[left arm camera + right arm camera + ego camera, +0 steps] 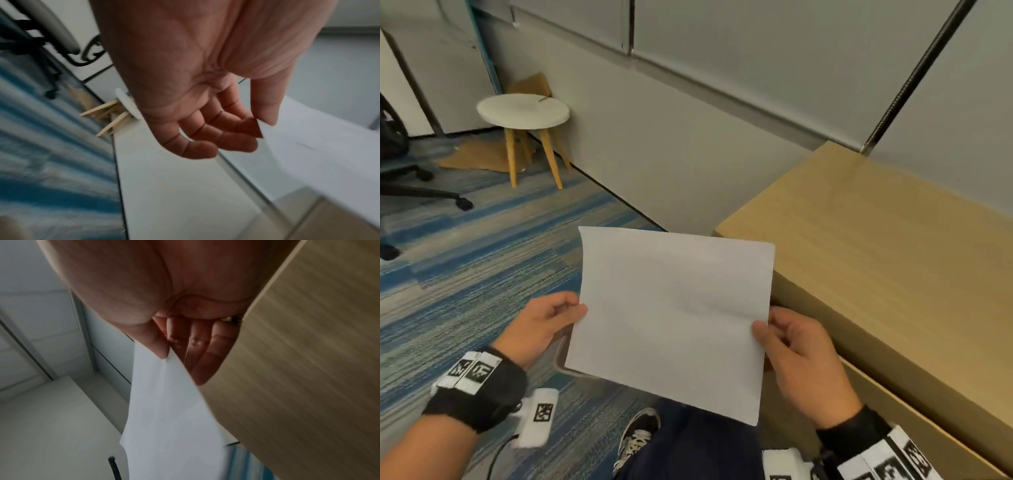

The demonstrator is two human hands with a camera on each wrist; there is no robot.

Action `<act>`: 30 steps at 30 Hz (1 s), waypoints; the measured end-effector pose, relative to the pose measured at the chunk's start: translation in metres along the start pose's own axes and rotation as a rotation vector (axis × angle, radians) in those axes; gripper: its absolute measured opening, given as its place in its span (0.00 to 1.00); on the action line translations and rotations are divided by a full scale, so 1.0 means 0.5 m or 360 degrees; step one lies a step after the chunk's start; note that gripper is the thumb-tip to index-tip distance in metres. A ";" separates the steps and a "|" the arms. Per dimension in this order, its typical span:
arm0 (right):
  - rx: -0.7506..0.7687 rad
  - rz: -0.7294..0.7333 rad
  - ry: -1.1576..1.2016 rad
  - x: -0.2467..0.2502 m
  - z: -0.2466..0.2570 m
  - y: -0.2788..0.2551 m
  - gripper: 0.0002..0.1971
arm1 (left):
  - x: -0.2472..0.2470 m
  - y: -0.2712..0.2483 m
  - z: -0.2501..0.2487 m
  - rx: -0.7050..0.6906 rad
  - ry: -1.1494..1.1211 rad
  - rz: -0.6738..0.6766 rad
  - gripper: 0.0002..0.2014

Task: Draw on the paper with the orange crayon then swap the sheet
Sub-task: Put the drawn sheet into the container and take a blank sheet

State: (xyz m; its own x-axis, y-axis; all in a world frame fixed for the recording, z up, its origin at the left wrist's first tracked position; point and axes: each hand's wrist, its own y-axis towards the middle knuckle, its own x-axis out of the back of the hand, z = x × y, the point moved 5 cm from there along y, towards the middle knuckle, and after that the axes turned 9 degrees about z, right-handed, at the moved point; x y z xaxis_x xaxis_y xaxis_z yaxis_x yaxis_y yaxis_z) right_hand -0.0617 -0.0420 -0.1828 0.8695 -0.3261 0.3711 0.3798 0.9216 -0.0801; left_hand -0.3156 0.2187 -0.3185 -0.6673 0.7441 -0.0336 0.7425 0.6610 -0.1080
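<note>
A blank white sheet of paper (671, 318) hangs in the air in front of me, just left of a wooden table (887, 246). My left hand (571, 313) pinches its left edge between thumb and fingers; the left wrist view shows the thumb on the sheet's edge (262, 128). My right hand (767, 327) pinches the right edge, its thumb lying on top of the paper (164, 402). The side of the sheet facing me shows no marks. No orange crayon is in any view.
The table's top is bare in the part I see. A grey partition wall (688, 154) runs behind it. A small round white stool (524, 109) and an office chair base (421, 192) stand on the blue striped carpet at the left. My shoe (638, 435) is below the sheet.
</note>
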 end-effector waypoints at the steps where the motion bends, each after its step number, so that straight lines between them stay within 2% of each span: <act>1: 0.0026 -0.0043 -0.0008 0.023 0.011 -0.015 0.11 | -0.016 -0.003 -0.042 -0.0036 0.0054 0.0041 0.06; 2: 0.0045 -0.0090 -0.0024 0.047 0.022 -0.030 0.10 | -0.034 -0.005 -0.084 -0.0074 0.0120 0.0093 0.10; 4: 0.0065 -0.0217 -0.0062 0.101 0.033 -0.061 0.09 | -0.075 -0.005 -0.161 -0.0165 0.0270 0.0190 0.25; 5: 0.0067 -0.0284 -0.0079 0.128 0.033 -0.078 0.09 | -0.097 -0.002 -0.192 -0.0211 0.0336 0.0213 0.28; 6: 0.0063 -0.0344 -0.0083 0.155 0.034 -0.096 0.09 | -0.122 0.001 -0.224 -0.0267 0.0395 0.0234 0.26; 9: 0.0043 -0.0512 0.0031 0.226 0.035 -0.157 0.06 | -0.207 0.014 -0.307 -0.0437 0.0573 0.0307 0.06; 13: 0.0029 -0.0706 0.0108 0.301 0.036 -0.242 0.06 | -0.306 0.034 -0.382 -0.0531 0.0727 0.0421 0.07; 16: 0.0066 -0.0845 0.0131 0.337 0.033 -0.289 0.06 | -0.380 0.039 -0.405 -0.0472 0.0635 0.0543 0.08; 20: 0.0121 -0.0895 0.0242 0.357 0.035 -0.326 0.06 | -0.455 0.023 -0.387 -0.0401 0.0694 0.0642 0.28; 22: 0.0134 -0.0866 0.0294 0.352 0.036 -0.331 0.06 | -0.455 0.017 -0.366 -0.0389 0.0680 0.0603 0.26; 25: 0.0117 -0.0769 0.0341 0.314 0.032 -0.314 0.06 | -0.405 0.020 -0.309 -0.0258 0.0477 0.0530 0.25; 28: 0.0080 -0.0680 0.0362 0.249 0.018 -0.269 0.06 | -0.326 0.024 -0.221 -0.0053 0.0149 0.0356 0.40; 29: 0.0067 -0.0652 0.0337 0.223 0.013 -0.247 0.06 | -0.297 0.024 -0.189 0.0001 0.0074 0.0291 0.41; 30: 0.0053 -0.0628 0.0303 0.197 0.010 -0.225 0.06 | -0.270 0.024 -0.160 0.0046 0.0051 0.0242 0.37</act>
State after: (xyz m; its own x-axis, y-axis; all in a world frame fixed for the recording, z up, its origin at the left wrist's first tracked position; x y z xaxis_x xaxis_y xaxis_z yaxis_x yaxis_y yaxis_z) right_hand -0.0203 -0.1766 -0.1324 0.7036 -0.6848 0.1899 0.6870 0.7238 0.0645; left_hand -0.2118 0.1339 -0.2356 -0.5447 0.8384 -0.0200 0.8325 0.5378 -0.1328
